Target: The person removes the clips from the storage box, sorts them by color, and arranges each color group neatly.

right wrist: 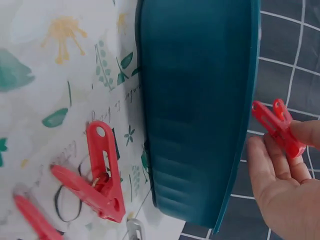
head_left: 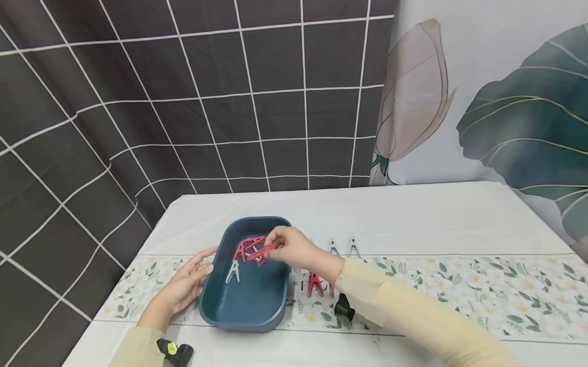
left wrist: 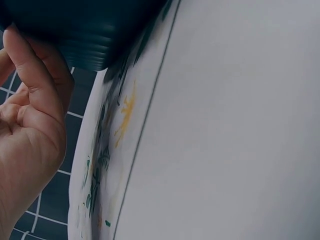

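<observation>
A dark blue plastic bin (head_left: 251, 301) stands on the table, left of the middle. At its left side my left hand (head_left: 186, 282) touches the outer wall with extended fingers, also visible in the left wrist view. My right hand (head_left: 296, 251) pinches a red clothespin (right wrist: 281, 129) between thumb and fingers, above the bin's right rim. Inside the bin lie several red clothespins (head_left: 240, 252), partly overlapping, and a white clothespin (head_left: 233, 272). To the right of the bin, red clothespins (right wrist: 102, 175) lie on the cloth, one of them partly hidden by my right arm in the head view.
Two light grey clothespins (head_left: 353, 247) lie farther back, beyond my right forearm. A white tablecloth (head_left: 421, 217) with a floral band (head_left: 473, 290) covers the table. Behind it hang a dark grid-patterned curtain (head_left: 277, 116) and a leaf-printed one (head_left: 496, 117).
</observation>
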Demonstrator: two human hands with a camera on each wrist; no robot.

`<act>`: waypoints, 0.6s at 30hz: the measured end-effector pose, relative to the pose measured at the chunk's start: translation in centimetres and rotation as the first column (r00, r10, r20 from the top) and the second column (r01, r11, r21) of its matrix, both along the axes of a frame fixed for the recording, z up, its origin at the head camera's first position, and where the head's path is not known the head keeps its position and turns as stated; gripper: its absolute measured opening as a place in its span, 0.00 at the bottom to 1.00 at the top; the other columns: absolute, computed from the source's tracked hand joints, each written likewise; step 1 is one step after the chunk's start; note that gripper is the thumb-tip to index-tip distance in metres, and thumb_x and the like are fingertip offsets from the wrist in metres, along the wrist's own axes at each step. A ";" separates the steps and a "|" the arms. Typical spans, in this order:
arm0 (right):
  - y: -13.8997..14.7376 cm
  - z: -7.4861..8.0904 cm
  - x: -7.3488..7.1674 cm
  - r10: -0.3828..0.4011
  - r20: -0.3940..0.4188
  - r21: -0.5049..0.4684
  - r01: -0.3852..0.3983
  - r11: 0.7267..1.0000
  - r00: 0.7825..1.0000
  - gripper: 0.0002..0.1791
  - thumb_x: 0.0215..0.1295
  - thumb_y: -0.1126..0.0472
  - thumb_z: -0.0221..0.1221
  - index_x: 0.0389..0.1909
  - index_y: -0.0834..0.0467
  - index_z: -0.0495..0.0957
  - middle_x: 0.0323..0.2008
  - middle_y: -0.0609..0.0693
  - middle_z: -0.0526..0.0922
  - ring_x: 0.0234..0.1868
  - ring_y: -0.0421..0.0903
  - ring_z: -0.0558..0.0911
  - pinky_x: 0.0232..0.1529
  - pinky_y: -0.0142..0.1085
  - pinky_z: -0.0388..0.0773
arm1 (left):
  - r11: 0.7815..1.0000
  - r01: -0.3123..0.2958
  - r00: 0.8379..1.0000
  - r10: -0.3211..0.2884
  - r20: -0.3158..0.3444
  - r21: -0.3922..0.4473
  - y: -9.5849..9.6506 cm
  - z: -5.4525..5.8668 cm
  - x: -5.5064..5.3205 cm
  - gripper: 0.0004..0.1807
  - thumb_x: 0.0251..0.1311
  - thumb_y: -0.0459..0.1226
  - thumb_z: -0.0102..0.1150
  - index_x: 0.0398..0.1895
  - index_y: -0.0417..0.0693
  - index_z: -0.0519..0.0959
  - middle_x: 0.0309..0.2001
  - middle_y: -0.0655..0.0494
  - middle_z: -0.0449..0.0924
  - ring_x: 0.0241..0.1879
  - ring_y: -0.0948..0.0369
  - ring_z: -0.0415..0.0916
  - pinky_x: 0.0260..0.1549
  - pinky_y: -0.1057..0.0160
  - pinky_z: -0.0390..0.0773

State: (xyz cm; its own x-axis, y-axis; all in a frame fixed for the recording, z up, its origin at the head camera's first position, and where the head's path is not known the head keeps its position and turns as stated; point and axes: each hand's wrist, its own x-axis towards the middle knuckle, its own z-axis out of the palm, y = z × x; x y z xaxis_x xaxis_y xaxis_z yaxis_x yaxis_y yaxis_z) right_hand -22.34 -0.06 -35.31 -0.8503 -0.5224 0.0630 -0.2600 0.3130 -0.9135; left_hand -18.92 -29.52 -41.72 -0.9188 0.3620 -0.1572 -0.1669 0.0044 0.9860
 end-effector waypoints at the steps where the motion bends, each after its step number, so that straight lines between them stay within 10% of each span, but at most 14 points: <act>1: 0.2 -0.1 0.0 0.006 0.029 -0.036 -0.005 0.999 1.000 0.05 0.58 0.69 0.61 0.35 0.65 0.76 0.28 0.53 0.81 0.28 0.40 0.76 0.30 0.29 0.74 | 1.000 -0.002 1.000 0.002 0.002 0.003 0.0 0.0 0.0 0.28 0.73 0.36 0.42 0.73 0.52 0.50 0.52 0.64 0.77 0.47 0.65 0.80 0.43 0.60 0.83; 7: 1.4 -0.5 0.0 0.049 0.203 -0.235 0.000 0.972 0.978 0.09 0.61 0.70 0.58 0.42 0.70 0.74 0.30 0.51 0.79 0.38 0.55 0.83 0.43 0.39 0.84 | 1.000 0.008 1.000 -0.008 -0.009 0.002 -0.1 0.0 0.0 0.28 0.73 0.36 0.41 0.73 0.53 0.50 0.51 0.65 0.78 0.47 0.66 0.80 0.42 0.62 0.83; 18: 4.2 -1.1 0.0 0.033 0.263 -0.322 0.055 0.945 0.964 0.12 0.64 0.70 0.53 0.46 0.73 0.71 0.34 0.51 0.81 0.35 0.39 0.83 0.45 0.42 0.84 | 0.998 0.041 0.999 -0.041 -0.019 0.037 -0.1 -0.1 0.1 0.29 0.74 0.35 0.40 0.74 0.49 0.46 0.52 0.65 0.77 0.48 0.65 0.80 0.42 0.62 0.83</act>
